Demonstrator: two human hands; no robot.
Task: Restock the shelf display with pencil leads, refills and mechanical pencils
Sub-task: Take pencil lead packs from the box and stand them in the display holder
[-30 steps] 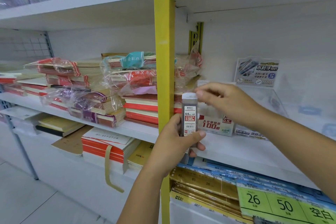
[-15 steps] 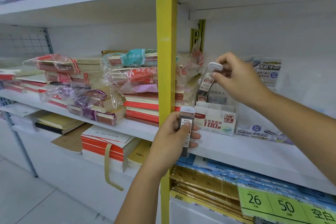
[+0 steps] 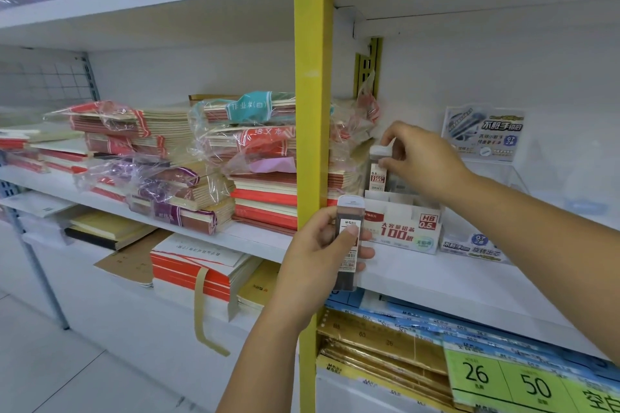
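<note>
My left hand (image 3: 322, 251) grips a dark pencil lead case (image 3: 349, 245) with a white cap, held upright in front of the yellow shelf post. My right hand (image 3: 419, 157) pinches the white cap of a second lead case (image 3: 378, 174), which stands upright with its lower end inside the back left of the white HB 0.5 display box (image 3: 406, 228). The box sits on the white shelf (image 3: 469, 282), just right of the post.
A yellow post (image 3: 310, 111) divides the shelving. Wrapped notebook stacks (image 3: 255, 161) fill the shelf left of it. A clear 0.7 2B lead display (image 3: 483, 134) stands right of the box. Gold and blue paper packs (image 3: 385, 342) lie below, with green price tags (image 3: 510, 379).
My right hand took a lead case from my left hand, lifted it toward the shelf, then lowered it upright into the display box. My left hand sank slightly with its remaining case.
</note>
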